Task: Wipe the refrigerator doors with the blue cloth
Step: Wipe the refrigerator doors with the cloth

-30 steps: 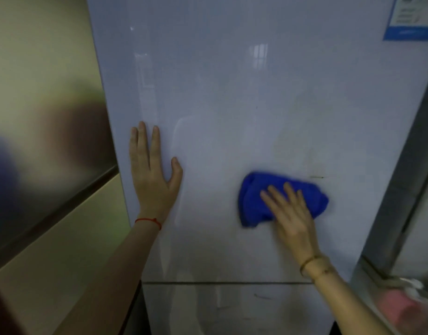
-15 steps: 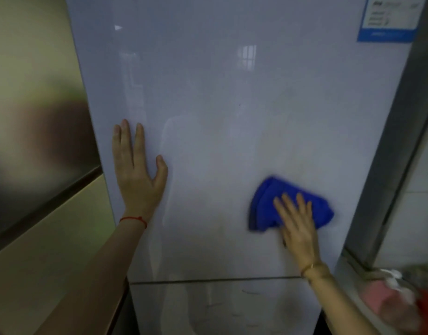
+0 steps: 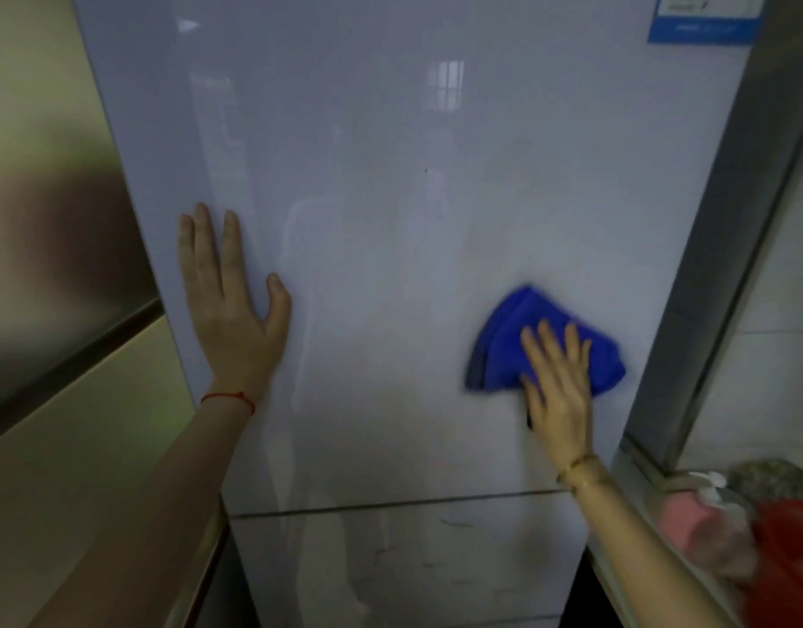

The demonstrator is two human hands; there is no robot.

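The glossy white upper refrigerator door fills most of the view, with a seam below it and the lower door underneath. A bunched blue cloth is pressed flat against the upper door near its right edge. My right hand lies on the cloth with fingers spread, pushing it against the door. Near the door's left edge my left hand rests flat on the surface, fingers up, holding nothing. A red string circles that wrist.
A blue-and-white sticker sits at the door's top right. A grey frame runs along the refrigerator's right side. Pink and red items lie on a ledge at lower right. A beige wall with a dark band is on the left.
My right hand has slid the blue cloth rightwards toward the door's right edge. My left hand stays flat in the same place on the door.
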